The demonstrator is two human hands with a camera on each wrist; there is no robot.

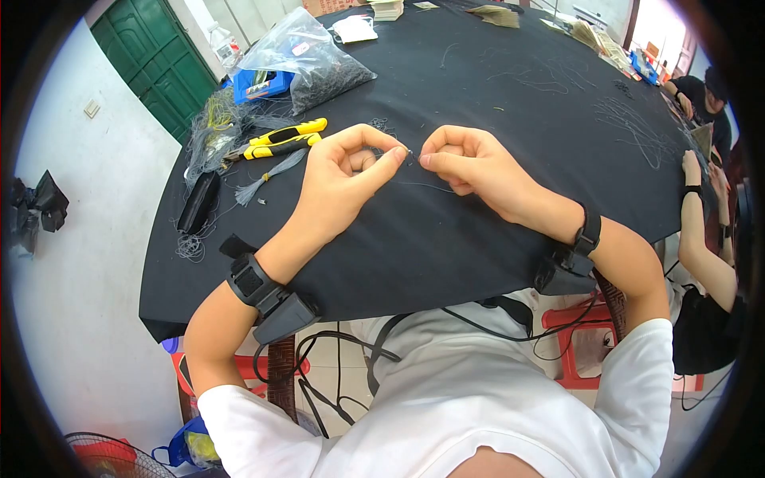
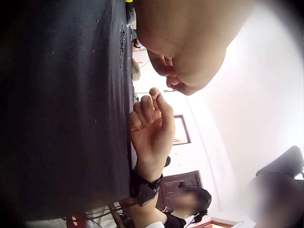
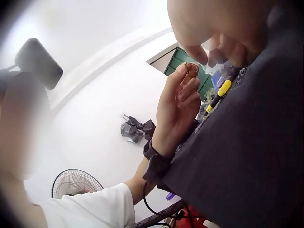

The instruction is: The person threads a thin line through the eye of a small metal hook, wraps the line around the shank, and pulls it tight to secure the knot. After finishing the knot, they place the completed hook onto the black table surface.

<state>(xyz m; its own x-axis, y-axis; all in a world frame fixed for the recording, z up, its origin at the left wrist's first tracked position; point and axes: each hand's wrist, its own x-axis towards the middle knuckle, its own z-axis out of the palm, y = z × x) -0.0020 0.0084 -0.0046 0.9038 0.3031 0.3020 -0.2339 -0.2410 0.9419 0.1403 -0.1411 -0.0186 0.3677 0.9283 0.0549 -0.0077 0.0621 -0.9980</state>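
Note:
Above the black cloth, my left hand (image 1: pixel 339 179) pinches a tiny dark piece (image 1: pixel 409 154) between thumb and forefinger. A short gap to its right, my right hand (image 1: pixel 486 171) holds thumb and forefinger tips together, the other fingers curled; whether a thread lies between those tips is too small to tell. A thin grey thread (image 1: pixel 426 186) runs on the cloth below the hands. In the right wrist view a small thin thing shows at the fingertips of the left hand (image 3: pixel 178 102). The left wrist view shows the right hand (image 2: pixel 154 126) with its fingers bent.
Yellow-black pliers (image 1: pixel 279 143), a grey thread bundle (image 1: pixel 267 179) and a black case (image 1: pixel 199 203) lie left. Behind them stand a clear bag of dark pieces (image 1: pixel 327 80) and a blue box (image 1: pixel 259 86). Loose threads (image 1: pixel 637 131) lie right, near other people (image 1: pixel 705 103).

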